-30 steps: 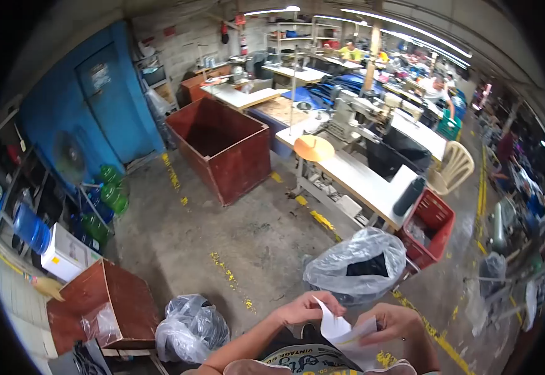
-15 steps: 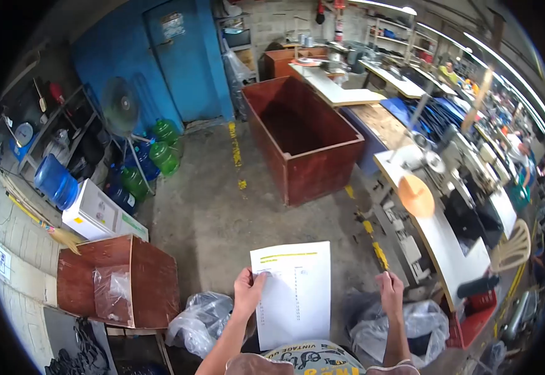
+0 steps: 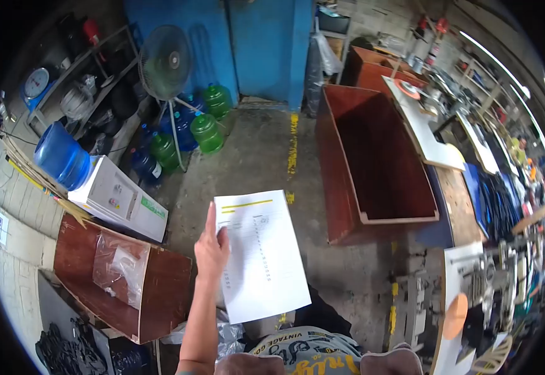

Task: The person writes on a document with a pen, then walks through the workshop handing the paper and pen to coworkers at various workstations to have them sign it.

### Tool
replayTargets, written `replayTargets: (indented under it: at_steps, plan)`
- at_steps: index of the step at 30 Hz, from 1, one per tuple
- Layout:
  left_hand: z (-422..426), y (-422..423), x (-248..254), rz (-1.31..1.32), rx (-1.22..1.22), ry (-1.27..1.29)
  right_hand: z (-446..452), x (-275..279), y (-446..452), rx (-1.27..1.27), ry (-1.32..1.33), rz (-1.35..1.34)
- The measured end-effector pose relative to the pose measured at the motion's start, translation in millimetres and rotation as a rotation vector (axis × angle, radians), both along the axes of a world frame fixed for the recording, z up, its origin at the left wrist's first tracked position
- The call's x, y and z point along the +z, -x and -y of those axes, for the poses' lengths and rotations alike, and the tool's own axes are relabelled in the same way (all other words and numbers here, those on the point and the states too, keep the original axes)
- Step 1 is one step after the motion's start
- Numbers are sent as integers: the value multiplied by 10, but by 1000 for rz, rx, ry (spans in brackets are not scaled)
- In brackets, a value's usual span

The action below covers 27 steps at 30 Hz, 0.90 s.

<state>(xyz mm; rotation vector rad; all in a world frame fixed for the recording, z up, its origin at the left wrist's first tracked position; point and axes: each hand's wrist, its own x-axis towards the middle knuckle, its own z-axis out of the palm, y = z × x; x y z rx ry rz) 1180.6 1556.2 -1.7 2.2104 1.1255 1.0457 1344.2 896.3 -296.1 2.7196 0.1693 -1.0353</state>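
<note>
My left hand (image 3: 212,250) grips a white sheet of paper (image 3: 263,262) by its left edge, thumb on top and fingers behind. Yellow highlighted lines and columns of small numbers run down the page, too small to read. The sheet tilts slightly and hangs in front of my body, above the concrete floor. My right hand is out of view. Beneath the sheet, the printed shirt (image 3: 304,350) I wear shows at the bottom edge.
A large open red-brown wooden bin (image 3: 379,219) stands ahead on the right. To the left are a smaller wooden box (image 3: 166,284) with plastic inside, a water dispenser (image 3: 122,194), a standing fan (image 3: 165,62) and several jugs (image 3: 207,132). Sewing tables line the right side.
My view has turned left and moved forward, so the big bin now sits further right. The paper has swung leftward and up with my left hand. My right hand has left the view.
</note>
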Motion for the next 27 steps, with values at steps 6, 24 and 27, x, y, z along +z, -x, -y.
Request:
replayTargets:
  at_steps: [6,24,27]
  plan:
    - [-1705,-45,-290,-231,383,7,-2644,-333,-2154,386,-92,-50]
    - [-6947,-3531,-1100,-493,-9,-119,-9537,468,-5704,-52,-900,355]
    - [-7510,-5001,-813,-469,-373,-282,-9754,618,-5863,-169,-1041,327]
